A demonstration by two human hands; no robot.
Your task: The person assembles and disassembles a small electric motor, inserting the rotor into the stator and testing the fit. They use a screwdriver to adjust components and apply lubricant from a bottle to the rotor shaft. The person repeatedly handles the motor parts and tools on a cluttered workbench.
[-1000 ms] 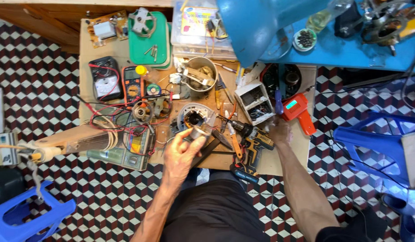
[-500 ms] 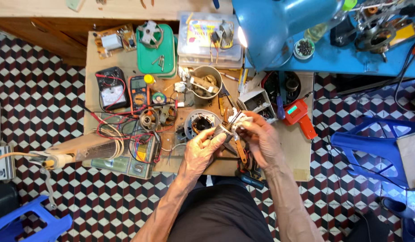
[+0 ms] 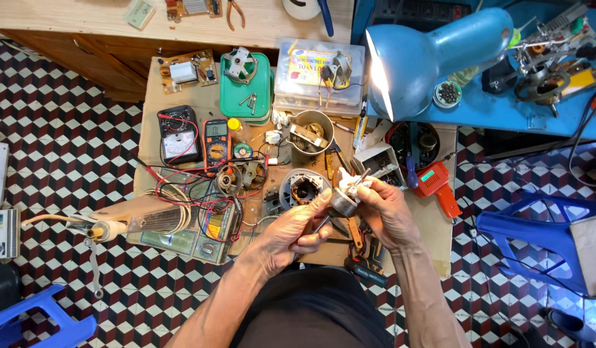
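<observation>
Head view: both hands, left hand [image 3: 291, 233] and right hand [image 3: 385, 211], have fingers clamped on one motor rotor [image 3: 343, 201]; two meters [image 3: 198, 138] lie beyond the fingers.

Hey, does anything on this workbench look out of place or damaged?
Nothing looks spilled or broken. The clutter is dense: red wires loop loosely beside the orange multimeter, and both hands, left hand and right hand, hold a small motor rotor.

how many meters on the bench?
2. A black analog meter sits at the cardboard's left, and an orange-trimmed digital meter lies right beside it. Both are up-left of the left hand. Others may hide under the wires.
</observation>
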